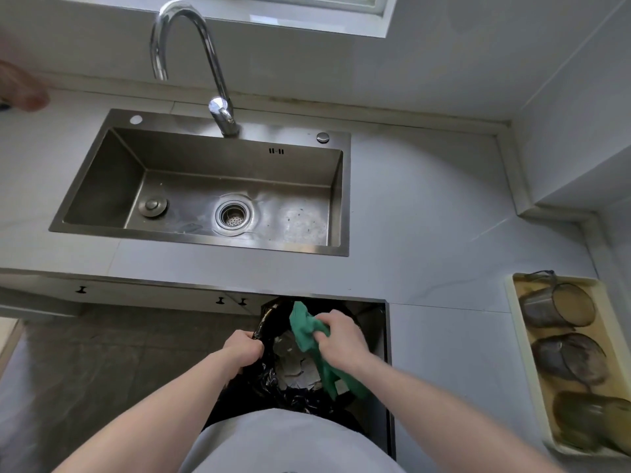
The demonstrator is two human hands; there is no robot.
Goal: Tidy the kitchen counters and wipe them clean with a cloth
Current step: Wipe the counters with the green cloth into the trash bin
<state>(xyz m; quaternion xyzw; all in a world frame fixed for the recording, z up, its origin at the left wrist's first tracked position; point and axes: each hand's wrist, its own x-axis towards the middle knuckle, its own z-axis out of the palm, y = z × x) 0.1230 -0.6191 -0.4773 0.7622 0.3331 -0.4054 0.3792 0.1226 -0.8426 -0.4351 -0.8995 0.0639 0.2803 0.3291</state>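
Below the counter's front edge, my right hand [341, 339] grips a crumpled green cloth [307, 331] over a bin lined with a black bag [273, 384]. My left hand [243, 348] pinches the left rim of that bag. Pale scraps of rubbish [295, 365] lie inside the bag under the cloth. The grey counter [426, 206] runs around a steel sink [112, 172] with a curved chrome tap [218, 107].
A cream tray [515, 332] at the right holds three smoky glass mugs lying on their sides. A blurred pinkish shape [24, 87] sits at the far left edge. Cabinet doors with dark knobs [82, 290] are under the counter. Brown floor tiles lie at lower left.
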